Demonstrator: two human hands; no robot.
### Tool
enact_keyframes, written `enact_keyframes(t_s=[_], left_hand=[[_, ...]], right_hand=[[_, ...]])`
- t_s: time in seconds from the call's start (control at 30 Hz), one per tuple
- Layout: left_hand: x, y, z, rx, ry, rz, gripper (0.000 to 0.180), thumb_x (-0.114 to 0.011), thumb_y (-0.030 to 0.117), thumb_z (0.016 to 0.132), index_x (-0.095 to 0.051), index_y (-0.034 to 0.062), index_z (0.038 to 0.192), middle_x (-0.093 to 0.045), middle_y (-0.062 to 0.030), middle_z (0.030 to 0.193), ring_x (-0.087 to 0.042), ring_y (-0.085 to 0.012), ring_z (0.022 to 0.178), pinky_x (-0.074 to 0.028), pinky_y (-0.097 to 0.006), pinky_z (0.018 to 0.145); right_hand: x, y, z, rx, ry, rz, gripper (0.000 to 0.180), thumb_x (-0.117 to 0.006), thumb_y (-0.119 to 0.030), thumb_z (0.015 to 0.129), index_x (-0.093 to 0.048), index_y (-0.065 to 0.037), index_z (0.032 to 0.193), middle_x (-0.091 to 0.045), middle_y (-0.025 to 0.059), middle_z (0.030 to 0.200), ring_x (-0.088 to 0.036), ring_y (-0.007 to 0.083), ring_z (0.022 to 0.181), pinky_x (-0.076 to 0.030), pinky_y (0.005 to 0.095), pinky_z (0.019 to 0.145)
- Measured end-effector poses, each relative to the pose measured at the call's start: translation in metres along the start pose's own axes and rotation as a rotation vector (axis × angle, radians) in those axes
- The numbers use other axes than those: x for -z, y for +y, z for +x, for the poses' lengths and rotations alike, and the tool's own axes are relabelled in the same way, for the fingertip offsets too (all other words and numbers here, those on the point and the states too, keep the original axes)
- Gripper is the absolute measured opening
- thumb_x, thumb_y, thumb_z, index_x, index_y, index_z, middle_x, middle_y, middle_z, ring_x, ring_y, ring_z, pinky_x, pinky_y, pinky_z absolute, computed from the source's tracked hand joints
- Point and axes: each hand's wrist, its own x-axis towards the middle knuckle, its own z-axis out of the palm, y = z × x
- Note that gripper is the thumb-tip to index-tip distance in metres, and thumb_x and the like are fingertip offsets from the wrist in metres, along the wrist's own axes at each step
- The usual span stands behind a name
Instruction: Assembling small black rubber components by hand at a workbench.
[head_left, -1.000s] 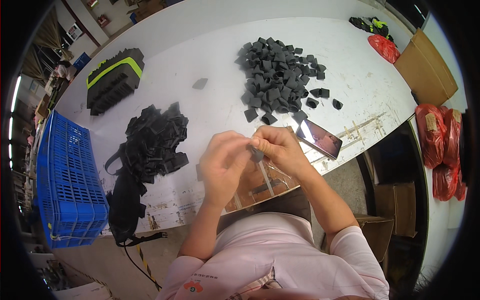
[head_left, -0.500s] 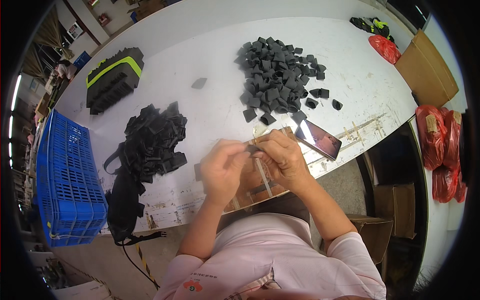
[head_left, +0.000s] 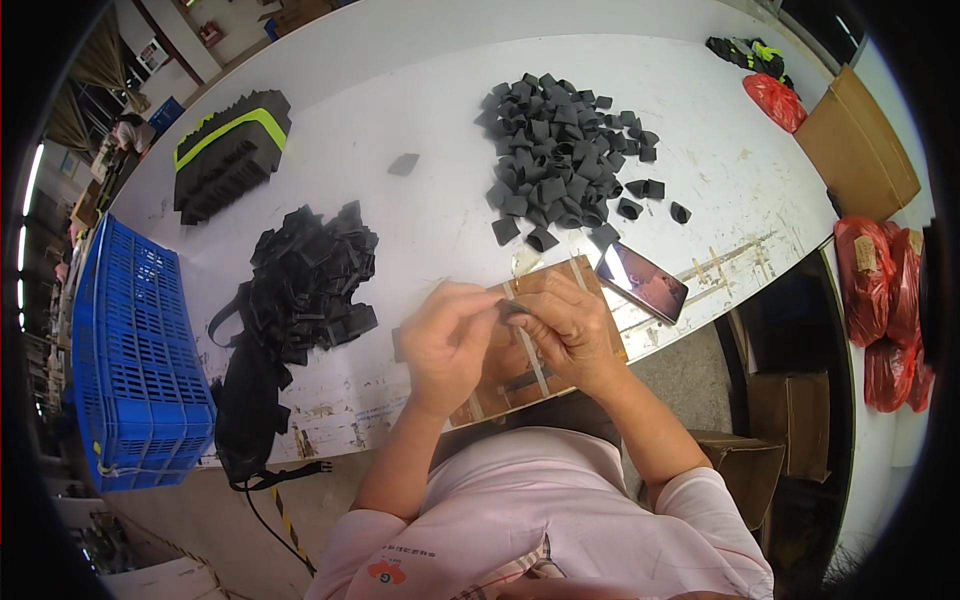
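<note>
A person in a pale pink short-sleeved shirt works at the near edge of a white table point(head_left: 440, 95), both hands meeting over a brown board point(head_left: 497, 385) crossed by pale strips. The right hand point(head_left: 568, 325) pinches a small dark grey piece point(head_left: 513, 308) between thumb and curled fingers, while the left hand point(head_left: 447, 335) has its thumb and fingertips drawn together on the piece's other end (how firmly each grips, one cannot tell). The piece is above the board, between the two hands. A phone point(head_left: 643, 282) lies just beyond the board's right side, close to the table's near edge. Toward the table's far edge spreads a heap of dark grey loops point(head_left: 555, 150), with a single flat grey piece point(head_left: 403, 164) well apart on its left. A tangle of black straps point(head_left: 312, 285) sits left of the hands and trails over the near edge, beside a blue plastic crate point(head_left: 145, 370) at the table's near left corner. Beyond it, by the left edge, stands a dark stack point(head_left: 230, 165) crossed by a yellow-green band
</note>
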Motion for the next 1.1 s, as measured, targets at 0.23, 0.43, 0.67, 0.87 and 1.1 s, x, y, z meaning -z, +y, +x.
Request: enact_keyframes(t_s=[0.23,0.43,0.67,0.87,1.1], left_hand=[[-0.007,-0.001,-0.003,0.062,0.039,-0.013,0.010,-0.057,-0.004,0.075,-0.060,-0.0009,0.084,-0.058,-0.0084,0.079,-0.055,-0.0158,0.071,-0.044,-0.024,0.064],[-0.005,0.011,0.008,0.139,-0.091,-0.156,0.011,-0.057,0.002,0.078,-0.059,-0.0013,0.088,-0.057,-0.0075,0.085,-0.053,-0.0140,0.079,-0.042,-0.025,0.071],[-0.005,0.002,-0.004,0.499,0.197,-1.118,0.009,-0.057,0.012,0.082,-0.058,0.0060,0.089,-0.055,-0.0063,0.090,-0.052,-0.0182,0.085,-0.044,-0.032,0.076],[-0.004,-0.009,-0.018,0.423,0.176,-0.957,0.010,-0.057,0.011,0.082,-0.058,0.0047,0.089,-0.056,-0.0064,0.091,-0.052,-0.0185,0.086,-0.043,-0.034,0.079],[0.000,-0.010,-0.019,0.270,0.145,-0.513,0.008,-0.056,0.005,0.081,-0.058,-0.0001,0.086,-0.056,-0.0041,0.088,-0.049,-0.0115,0.080,-0.038,-0.023,0.073]], right_hand=[[-0.003,0.003,-0.004,0.028,0.060,-0.044,0.015,-0.066,-0.003,0.066,-0.061,0.000,0.080,-0.051,0.0073,0.064,-0.049,0.0222,0.059,-0.041,0.0315,0.052],[0.009,-0.011,0.003,-0.012,-0.025,-0.017,0.016,-0.066,-0.004,0.067,-0.059,0.001,0.080,-0.054,0.0100,0.070,-0.052,0.0231,0.060,-0.043,0.0325,0.052],[0.009,-0.023,0.012,-0.007,0.057,-0.047,0.018,-0.069,-0.004,0.064,-0.059,0.001,0.078,-0.054,0.0097,0.066,-0.052,0.0231,0.057,-0.043,0.0311,0.049],[0.005,-0.015,0.003,0.031,0.057,-0.080,0.015,-0.066,0.002,0.062,-0.057,0.000,0.074,-0.052,0.0092,0.065,-0.050,0.0231,0.057,-0.040,0.0312,0.048],[-0.004,-0.014,-0.002,0.099,0.127,-0.157,0.010,-0.062,0.004,0.069,-0.056,0.001,0.077,-0.050,0.0089,0.065,-0.047,0.0226,0.057,-0.037,0.0308,0.049]])
